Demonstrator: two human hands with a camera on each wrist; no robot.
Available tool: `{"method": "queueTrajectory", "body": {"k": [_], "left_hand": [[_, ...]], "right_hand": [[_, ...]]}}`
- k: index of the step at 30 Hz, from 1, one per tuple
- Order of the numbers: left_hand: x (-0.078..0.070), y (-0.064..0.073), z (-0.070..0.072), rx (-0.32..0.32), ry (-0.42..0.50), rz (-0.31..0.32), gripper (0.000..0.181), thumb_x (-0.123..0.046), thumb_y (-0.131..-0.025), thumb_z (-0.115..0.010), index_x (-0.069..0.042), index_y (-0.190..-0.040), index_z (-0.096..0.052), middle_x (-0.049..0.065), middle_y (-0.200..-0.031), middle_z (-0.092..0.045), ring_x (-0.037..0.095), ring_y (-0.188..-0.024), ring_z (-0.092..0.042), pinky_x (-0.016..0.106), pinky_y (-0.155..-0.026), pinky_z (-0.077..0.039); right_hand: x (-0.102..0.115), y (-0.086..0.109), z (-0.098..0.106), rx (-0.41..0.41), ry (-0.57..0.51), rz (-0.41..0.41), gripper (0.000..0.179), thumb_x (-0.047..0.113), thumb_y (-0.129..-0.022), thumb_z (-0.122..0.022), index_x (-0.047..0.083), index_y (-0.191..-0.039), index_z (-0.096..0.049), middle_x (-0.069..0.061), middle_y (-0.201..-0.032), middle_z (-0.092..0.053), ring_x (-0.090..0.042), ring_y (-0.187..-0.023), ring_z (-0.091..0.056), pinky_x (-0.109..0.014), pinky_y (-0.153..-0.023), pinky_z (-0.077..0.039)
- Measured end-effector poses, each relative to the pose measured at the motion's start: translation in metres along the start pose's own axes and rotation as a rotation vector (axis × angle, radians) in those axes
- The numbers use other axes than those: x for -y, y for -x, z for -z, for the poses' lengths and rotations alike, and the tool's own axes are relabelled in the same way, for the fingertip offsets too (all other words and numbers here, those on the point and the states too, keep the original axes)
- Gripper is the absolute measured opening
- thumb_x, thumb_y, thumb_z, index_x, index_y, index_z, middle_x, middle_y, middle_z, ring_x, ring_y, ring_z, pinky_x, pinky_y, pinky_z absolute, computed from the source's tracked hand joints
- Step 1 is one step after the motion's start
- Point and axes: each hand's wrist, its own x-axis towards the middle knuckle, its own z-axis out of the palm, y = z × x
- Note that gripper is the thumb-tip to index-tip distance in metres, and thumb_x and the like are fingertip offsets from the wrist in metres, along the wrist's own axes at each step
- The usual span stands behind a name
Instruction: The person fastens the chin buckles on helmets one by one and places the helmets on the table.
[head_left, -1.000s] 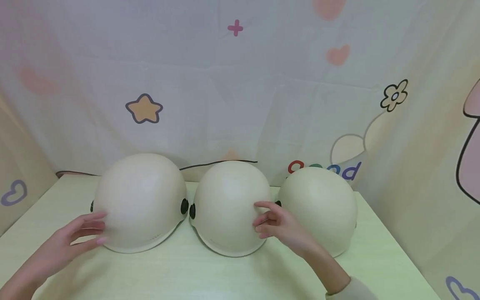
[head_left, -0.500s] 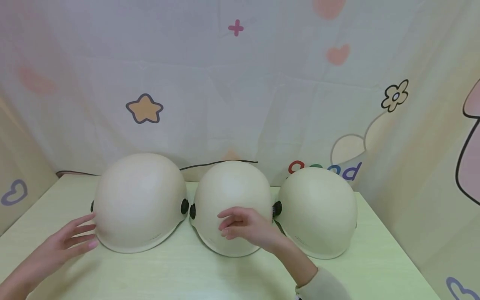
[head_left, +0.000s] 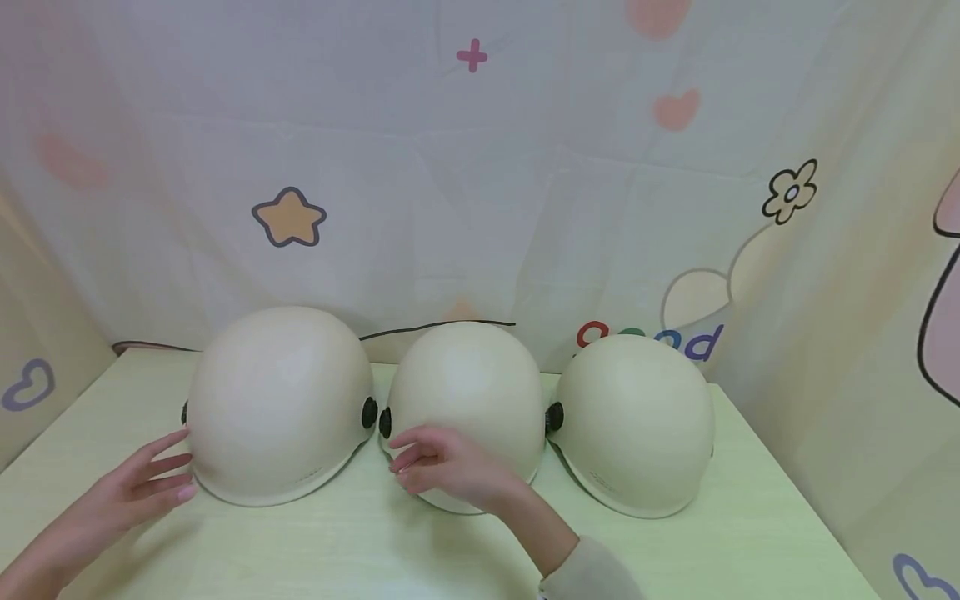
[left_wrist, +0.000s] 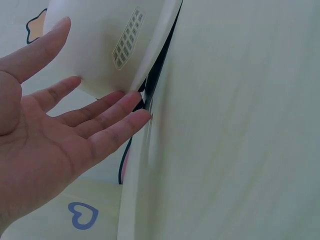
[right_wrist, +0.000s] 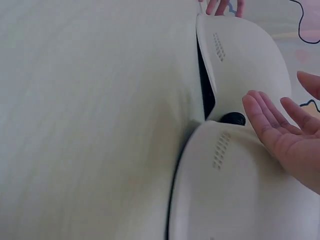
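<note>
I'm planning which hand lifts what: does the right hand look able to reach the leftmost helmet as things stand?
Probably yes: the right hand, in front of the middle helmet, holds nothing, and nothing shows between it and the leftmost helmet. The left hand is at that helmet's left side.

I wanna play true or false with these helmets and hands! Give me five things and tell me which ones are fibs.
1. Three helmets sit on the table. True.
2. One hand is holding a helmet up high. False: all three helmets rest on the table.
3. The left hand is nearest the left helmet. True.
4. In the head view, the right hand hides part of the middle helmet. True.
5. The star is blue. False: the star is yellowish-orange.
</note>
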Motion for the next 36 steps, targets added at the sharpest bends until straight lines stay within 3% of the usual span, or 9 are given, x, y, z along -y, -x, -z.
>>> {"method": "queueTrajectory", "body": {"k": [2, 5, 11, 15, 20, 28, 31, 35, 36], "left_hand": [[0.001, 0.0, 0.001, 0.012, 0.01, -0.005, 0.067, -0.014, -0.094, -0.051, -0.015, -0.147, -0.011, 0.022, -0.136, -0.033, -0.011, -0.103, -0.045, 0.019, -0.074, -0.045], [0.001, 0.0, 0.001, 0.02, 0.018, -0.006, 0.067, -0.013, -0.095, -0.051, -0.016, -0.148, -0.01, 0.023, -0.137, -0.033, -0.011, -0.103, -0.046, 0.019, -0.074, -0.045], [0.001, 0.001, 0.0, 0.021, 0.018, -0.013, 0.067, -0.012, -0.094, -0.051, -0.016, -0.147, -0.011, -0.003, -0.13, -0.041, -0.01, -0.103, -0.047, 0.019, -0.075, -0.045], [0.002, 0.001, 0.0, 0.022, 0.018, -0.018, 0.068, -0.011, -0.094, -0.052, -0.015, -0.147, -0.01, 0.005, -0.131, -0.041, -0.01, -0.103, -0.047, 0.019, -0.075, -0.046], [0.0, 0.001, 0.0, 0.028, 0.017, -0.016, 0.07, -0.011, -0.094, -0.051, -0.014, -0.148, -0.007, 0.029, -0.135, -0.032, -0.011, -0.102, -0.046, 0.019, -0.074, -0.046], [-0.01, 0.0, 0.001, 0.023, -0.029, 0.008, 0.073, -0.019, -0.093, -0.054, -0.021, -0.148, -0.006, 0.028, -0.14, -0.023, -0.015, -0.104, -0.04, 0.02, -0.074, -0.045], [-0.015, 0.0, 0.002, 0.001, -0.082, 0.008, 0.074, -0.022, -0.092, -0.056, -0.024, -0.148, -0.007, 0.023, -0.145, -0.018, -0.01, -0.111, -0.037, 0.039, -0.081, -0.046], [-0.025, 0.002, 0.002, -0.02, -0.105, 0.042, 0.076, -0.026, -0.091, -0.058, -0.034, -0.147, -0.006, 0.015, -0.15, -0.006, 0.027, -0.131, -0.025, 0.068, -0.08, -0.03], [-0.026, 0.003, 0.002, -0.026, -0.109, 0.053, 0.076, -0.028, -0.091, -0.058, -0.037, -0.146, -0.006, 0.01, -0.151, -0.004, 0.016, -0.133, -0.021, 0.069, -0.079, -0.029]], "right_hand": [[-0.005, -0.004, -0.004, -0.005, -0.002, -0.012, 0.033, 0.001, -0.085, -0.058, 0.003, -0.119, -0.056, -0.02, -0.105, -0.06, -0.029, -0.092, -0.061, -0.033, -0.078, -0.051], [-0.011, -0.009, -0.01, -0.01, -0.006, -0.016, 0.034, 0.001, -0.086, -0.058, 0.004, -0.119, -0.056, -0.019, -0.105, -0.061, -0.034, -0.094, -0.061, -0.034, -0.077, -0.051], [-0.021, -0.018, -0.019, -0.023, -0.025, -0.039, 0.034, 0.002, -0.085, -0.058, 0.003, -0.12, -0.055, -0.019, -0.105, -0.06, -0.031, -0.093, -0.061, -0.035, -0.075, -0.052], [-0.021, -0.026, -0.025, -0.034, -0.035, -0.062, 0.039, 0.004, -0.084, -0.06, 0.001, -0.122, -0.053, -0.017, -0.106, -0.059, -0.025, -0.09, -0.062, -0.034, -0.075, -0.051], [-0.023, -0.036, -0.033, -0.069, -0.053, -0.081, 0.042, 0.004, -0.083, -0.063, 0.0, -0.123, -0.052, -0.016, -0.108, -0.058, -0.019, -0.086, -0.061, -0.032, -0.075, -0.051], [-0.027, -0.047, -0.043, -0.114, -0.131, -0.114, 0.044, -0.003, -0.082, -0.062, 0.0, -0.124, -0.05, -0.016, -0.115, -0.053, -0.02, -0.089, -0.059, -0.036, -0.079, -0.051], [-0.029, -0.049, -0.046, -0.125, -0.175, -0.122, 0.044, -0.005, -0.082, -0.061, -0.001, -0.125, -0.049, -0.016, -0.118, -0.05, -0.02, -0.09, -0.059, -0.038, -0.08, -0.05], [-0.032, -0.051, -0.05, -0.147, -0.224, -0.129, 0.046, -0.007, -0.082, -0.06, -0.001, -0.126, -0.047, -0.016, -0.12, -0.049, -0.02, -0.09, -0.06, -0.037, -0.08, -0.05], [-0.033, -0.052, -0.05, -0.152, -0.234, -0.132, 0.047, -0.008, -0.082, -0.06, -0.001, -0.126, -0.047, -0.016, -0.119, -0.048, -0.02, -0.089, -0.06, -0.036, -0.08, -0.05]]}}
